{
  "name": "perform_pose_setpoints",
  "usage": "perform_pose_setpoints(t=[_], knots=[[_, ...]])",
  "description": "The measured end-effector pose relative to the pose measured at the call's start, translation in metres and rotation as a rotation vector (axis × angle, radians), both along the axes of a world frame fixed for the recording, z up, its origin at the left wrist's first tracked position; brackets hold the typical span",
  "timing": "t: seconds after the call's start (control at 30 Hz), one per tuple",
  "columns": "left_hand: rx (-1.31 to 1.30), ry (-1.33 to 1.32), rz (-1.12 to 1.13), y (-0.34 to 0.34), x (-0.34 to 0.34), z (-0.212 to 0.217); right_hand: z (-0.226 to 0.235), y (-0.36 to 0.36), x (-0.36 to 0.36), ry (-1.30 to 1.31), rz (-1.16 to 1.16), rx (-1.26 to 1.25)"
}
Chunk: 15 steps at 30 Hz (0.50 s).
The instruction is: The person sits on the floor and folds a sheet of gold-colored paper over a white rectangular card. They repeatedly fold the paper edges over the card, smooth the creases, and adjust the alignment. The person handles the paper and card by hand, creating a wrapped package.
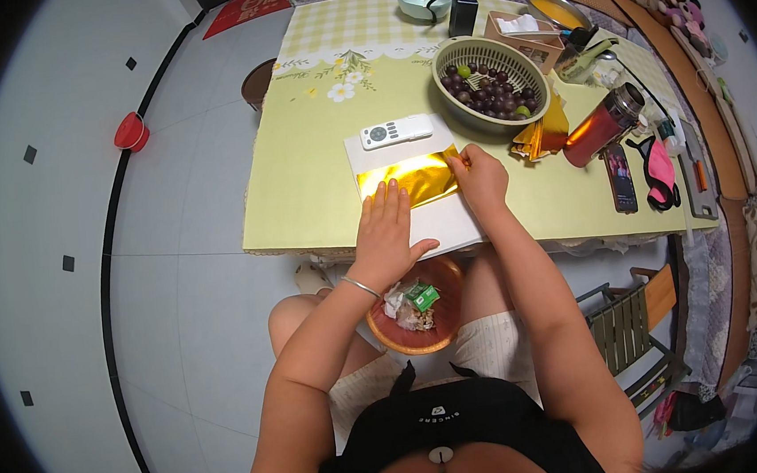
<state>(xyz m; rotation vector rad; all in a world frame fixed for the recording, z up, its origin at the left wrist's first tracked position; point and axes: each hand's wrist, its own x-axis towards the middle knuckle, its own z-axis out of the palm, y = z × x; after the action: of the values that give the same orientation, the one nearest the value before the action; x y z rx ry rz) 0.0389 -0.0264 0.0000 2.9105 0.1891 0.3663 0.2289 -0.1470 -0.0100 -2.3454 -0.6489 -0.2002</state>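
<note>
A shiny gold foil sheet (427, 179) lies across a white paper pad (456, 223) at the table's near edge. My left hand (383, 236) rests flat on the foil's left part, fingers stretched out and thumb spread over the pad. At the foil's right end, my right hand (482, 179) is closed, its thumb and fingers pinching the edge. Just beyond the foil, a white remote control (397, 132) sits on the pad's far end. More folded gold foil (550, 130) lies to the right, beside a green colander (453, 110) of dark grapes.
Right of the pad stand a red thermos (597, 132), a phone (620, 179) and a pink-and-black eye mask (659, 172). Farther back are a tissue box (546, 45) and a pale bowl (420, 2). Between my knees is a reddish waste bin (418, 344); a folding chair (622, 333) stands right.
</note>
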Motion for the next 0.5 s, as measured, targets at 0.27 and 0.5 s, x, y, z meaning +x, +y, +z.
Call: perform_pose_setpoints(t=[0.27,0.5], knots=[[0.017,-0.009,0.071,-0.005,-0.0003,-0.005,-0.0016,0.0002,0.0012,-0.003,-0.001,0.012],[0.04,0.021,0.137,-0.0095,-0.0008,-0.0055,0.002,0.001,0.0011,0.012,-0.009,0.001]])
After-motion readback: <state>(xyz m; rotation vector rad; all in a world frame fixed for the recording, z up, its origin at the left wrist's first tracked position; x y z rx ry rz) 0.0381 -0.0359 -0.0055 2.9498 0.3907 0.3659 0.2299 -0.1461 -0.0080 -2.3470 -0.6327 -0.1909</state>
